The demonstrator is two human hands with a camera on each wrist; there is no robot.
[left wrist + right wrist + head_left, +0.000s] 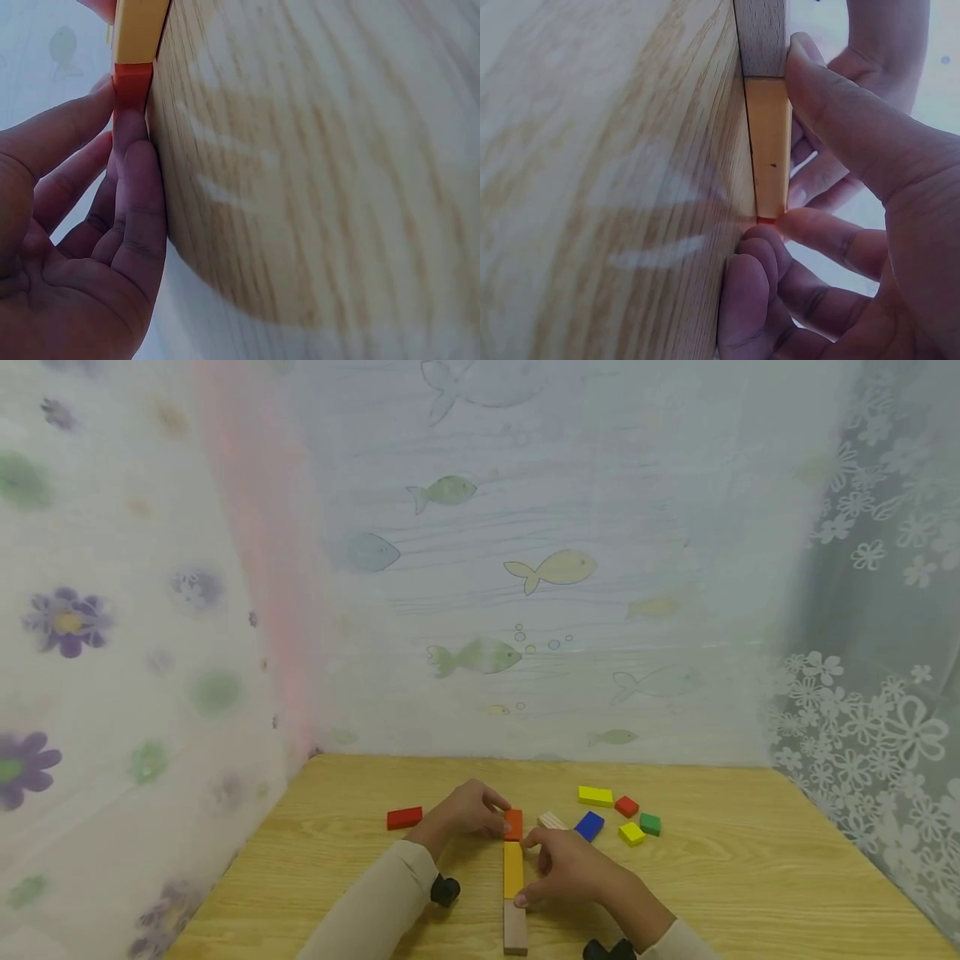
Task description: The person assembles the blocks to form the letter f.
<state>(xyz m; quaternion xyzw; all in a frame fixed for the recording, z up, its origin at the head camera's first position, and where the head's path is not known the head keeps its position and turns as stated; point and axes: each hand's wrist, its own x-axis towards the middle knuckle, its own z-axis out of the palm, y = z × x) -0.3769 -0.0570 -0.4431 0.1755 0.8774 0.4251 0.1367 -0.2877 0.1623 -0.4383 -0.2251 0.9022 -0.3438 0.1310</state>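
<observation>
Three blocks lie end to end in a straight row on the table: a plain wood block (514, 930) nearest me, a yellow-orange block (513, 870) in the middle and an orange-red block (513, 823) at the far end. My left hand (467, 811) pinches the orange-red block from the left, its fingertips hiding part of it in the left wrist view. From the right, my right hand (573, 867) holds the yellow-orange block (769, 150) by its ends. Its thumb touches near the joint with the plain block; its index fingertip is at the orange-red joint.
A red block (405, 818) lies left of the left forearm. Beyond the right hand are a pale wood block (551, 820), a blue block (590, 827), a long yellow block (596, 796), and small red (627, 807), green (650, 824) and yellow (632, 834) blocks. Patterned curtains surround the wooden table (322, 835).
</observation>
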